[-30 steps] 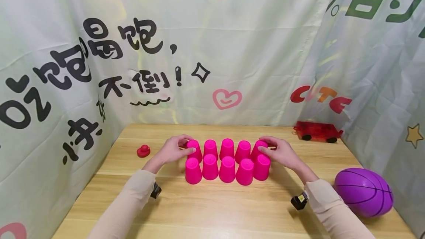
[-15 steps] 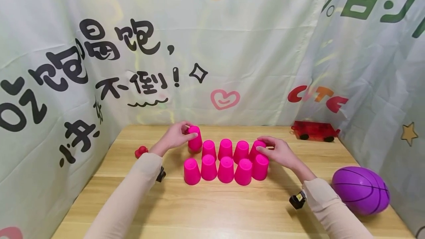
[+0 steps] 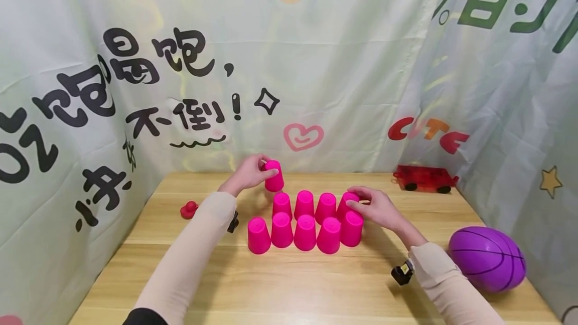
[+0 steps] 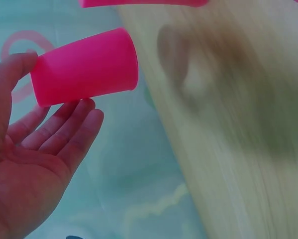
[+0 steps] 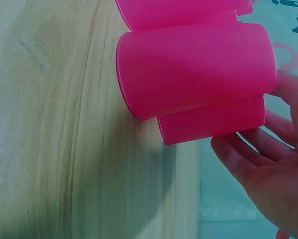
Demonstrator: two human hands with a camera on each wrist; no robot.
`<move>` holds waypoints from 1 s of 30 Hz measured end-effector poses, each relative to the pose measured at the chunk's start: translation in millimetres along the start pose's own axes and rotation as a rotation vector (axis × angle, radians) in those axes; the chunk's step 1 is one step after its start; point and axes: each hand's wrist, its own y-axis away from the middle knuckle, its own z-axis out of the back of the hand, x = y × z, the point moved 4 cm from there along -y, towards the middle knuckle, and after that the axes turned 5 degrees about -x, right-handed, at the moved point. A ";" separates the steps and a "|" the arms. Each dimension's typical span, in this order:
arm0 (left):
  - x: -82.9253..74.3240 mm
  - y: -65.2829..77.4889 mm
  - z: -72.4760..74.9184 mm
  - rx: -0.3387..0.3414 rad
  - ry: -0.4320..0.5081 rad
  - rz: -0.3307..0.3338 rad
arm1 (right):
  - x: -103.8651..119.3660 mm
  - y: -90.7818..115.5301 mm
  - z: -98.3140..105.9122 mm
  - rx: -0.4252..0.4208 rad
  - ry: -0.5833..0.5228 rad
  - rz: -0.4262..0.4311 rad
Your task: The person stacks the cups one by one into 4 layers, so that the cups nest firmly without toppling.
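My left hand (image 3: 250, 172) pinches an upside-down pink cup (image 3: 274, 178) near its top and holds it up behind the back row. In the left wrist view this cup (image 4: 89, 69) is between the thumb and fingers, off the wooden table. At the right end of the back row, my right hand (image 3: 378, 207) grips another pink cup (image 3: 346, 200) by its top. A front-row cup (image 3: 351, 229) partly hides that one; in the right wrist view the gripped cup (image 5: 218, 119) shows below it. Several more upside-down pink cups (image 3: 305, 234) stand in two rows between my hands.
A red rubber duck (image 3: 189, 209) sits at the left of the wooden table (image 3: 271, 290). A red toy cart (image 3: 424, 179) stands at the back right, and a purple ball (image 3: 487, 259) lies on the right. Printed cloth (image 3: 361, 79) hangs behind the table.
My left hand has lifted the back row's leftmost cup away from the row, moving it backward and then slightly right. My right hand has stayed on its cup.
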 end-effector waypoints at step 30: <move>1.0 -40.6 -32.5 -0.003 0.009 0.071 | 8.8 -3.7 3.4 0.037 0.030 -0.034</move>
